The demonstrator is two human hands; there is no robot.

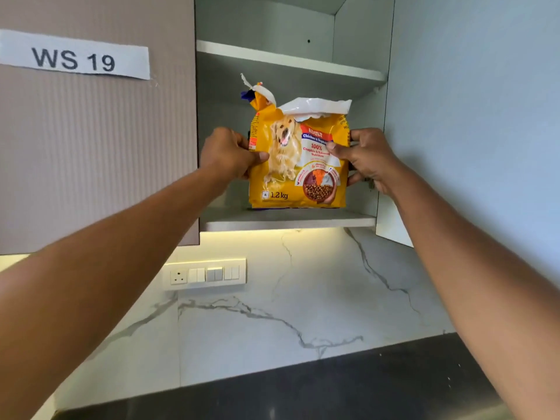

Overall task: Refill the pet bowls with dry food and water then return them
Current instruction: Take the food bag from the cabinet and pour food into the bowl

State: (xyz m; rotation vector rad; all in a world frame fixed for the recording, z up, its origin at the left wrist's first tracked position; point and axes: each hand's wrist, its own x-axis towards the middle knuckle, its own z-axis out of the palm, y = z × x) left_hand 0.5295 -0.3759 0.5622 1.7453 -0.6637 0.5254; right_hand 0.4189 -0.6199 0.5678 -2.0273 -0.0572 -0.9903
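Overhead, a wall cabinet stood open, and both arms were stretched up to its lower shelf (288, 221). A yellow dog-food bag (298, 177) stood upright near the shelf's front edge, about midway along it, its torn white top gaping. The left hand (230, 153) gripped the bag's left side, thumb across the front. The right hand (366, 159) gripped the right side the same way. No bowls were in view. Below were a marble wall, a switch panel (204, 274) and a dark counter (303, 389).

This looked like the dry-food step, most likely fetching the bag, though it could equally have been going back. If fetching, the next move called for drawing the bag off the shelf and keeping it upright, so that nothing spilled from the torn top.
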